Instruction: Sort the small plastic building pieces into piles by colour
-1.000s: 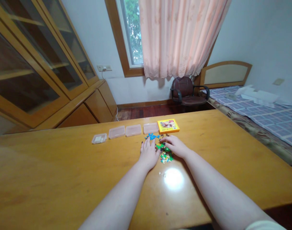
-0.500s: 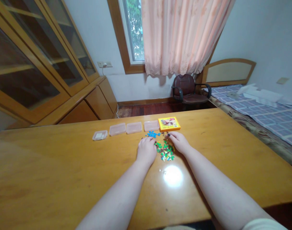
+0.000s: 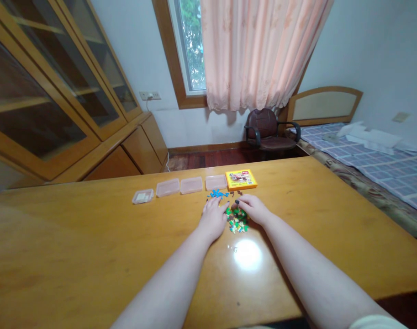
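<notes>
My left hand (image 3: 213,218) lies low over the table with its fingers stretched forward and its thumb apart, its fingertips by a small heap of blue building-block pieces (image 3: 216,194). Opposite it, my right hand (image 3: 255,208) has its fingers bent and close together at the upper edge of a mixed pile of green, cream and brown pieces (image 3: 239,224). Whatever its fingertips pinch is too small to make out. A few brown pieces (image 3: 232,194) lie just beyond the right fingers, beside the blue heap.
Behind the pieces stands a yellow box (image 3: 241,180). Shallow clear plastic trays (image 3: 191,185) run leftward from it; the leftmost small tray (image 3: 143,196) holds something white. The wooden table's (image 3: 92,256) far edge lies just past them. A chair (image 3: 268,130) and bed (image 3: 372,146) are beyond.
My left hand has shifted slightly right and its fingers have spread toward the blue pieces. My right hand has lowered a little toward the mixed pile.
</notes>
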A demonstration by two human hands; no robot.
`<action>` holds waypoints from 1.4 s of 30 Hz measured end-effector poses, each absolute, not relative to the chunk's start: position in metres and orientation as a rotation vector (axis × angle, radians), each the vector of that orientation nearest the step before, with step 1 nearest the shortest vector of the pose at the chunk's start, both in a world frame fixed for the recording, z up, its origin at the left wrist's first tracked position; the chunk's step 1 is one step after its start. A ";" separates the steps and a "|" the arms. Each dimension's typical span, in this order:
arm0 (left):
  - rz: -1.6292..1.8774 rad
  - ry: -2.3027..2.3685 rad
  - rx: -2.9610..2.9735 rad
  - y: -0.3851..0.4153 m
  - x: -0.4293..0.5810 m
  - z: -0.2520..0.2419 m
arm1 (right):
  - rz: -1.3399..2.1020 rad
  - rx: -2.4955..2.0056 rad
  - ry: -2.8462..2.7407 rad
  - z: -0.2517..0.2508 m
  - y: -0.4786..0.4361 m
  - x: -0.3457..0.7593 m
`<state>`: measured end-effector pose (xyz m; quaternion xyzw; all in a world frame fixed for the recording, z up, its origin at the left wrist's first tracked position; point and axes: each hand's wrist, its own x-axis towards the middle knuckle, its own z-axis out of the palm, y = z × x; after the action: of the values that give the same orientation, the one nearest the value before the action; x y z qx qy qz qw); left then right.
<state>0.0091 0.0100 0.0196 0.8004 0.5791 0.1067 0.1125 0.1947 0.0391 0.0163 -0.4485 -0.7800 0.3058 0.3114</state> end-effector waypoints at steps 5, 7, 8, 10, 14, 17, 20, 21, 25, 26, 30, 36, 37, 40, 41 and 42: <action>0.472 1.705 2.296 0.011 0.009 0.023 | 0.759 -1.173 -1.970 0.015 0.041 0.195; 0.514 1.759 2.249 0.012 0.007 0.026 | 0.775 -1.131 -2.030 0.018 0.040 0.194; 0.511 1.787 2.228 0.012 0.007 0.027 | 0.768 -1.116 -2.087 0.019 0.039 0.193; 0.471 1.827 2.211 0.012 0.005 0.030 | 0.700 -1.126 -2.215 0.023 0.037 0.191; 0.427 1.836 2.255 0.011 0.003 0.032 | 0.501 -1.305 -2.289 0.026 0.035 0.189; 0.450 1.810 2.292 0.012 0.001 0.030 | 0.437 -1.385 -2.164 0.025 0.037 0.192; 0.472 1.762 2.320 0.014 -0.001 0.025 | 0.524 -1.284 -2.110 0.023 0.038 0.192; 0.478 1.729 2.337 0.014 0.000 0.023 | 0.575 -1.233 -2.117 0.022 0.038 0.191; 0.531 1.638 2.392 0.014 0.002 0.021 | 0.712 -1.111 -2.157 0.023 0.035 0.188; 0.549 1.654 2.388 0.014 0.002 0.021 | 0.719 -1.093 -2.175 0.024 0.035 0.188; 0.542 1.774 2.341 0.013 0.001 0.026 | 0.662 -1.078 -2.312 0.027 0.034 0.187; 0.482 1.769 2.317 0.015 -0.002 0.025 | 0.421 -1.344 -2.247 0.025 0.037 0.189; 0.483 1.721 2.333 0.015 -0.002 0.024 | 0.393 -1.391 -2.208 0.025 0.038 0.190; 0.466 1.594 2.377 0.016 -0.001 0.022 | 0.369 -1.400 -2.153 0.025 0.039 0.191; 0.449 1.580 2.384 0.016 -0.001 0.023 | 0.390 -1.356 -2.162 0.025 0.038 0.191; 0.430 1.579 2.389 0.016 -0.001 0.023 | 0.423 -1.292 -2.188 0.026 0.037 0.191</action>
<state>-0.0006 0.0155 0.0231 0.8188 0.5411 0.1473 0.1227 0.1905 0.0373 0.0259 -0.4818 -0.8155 0.1575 0.2792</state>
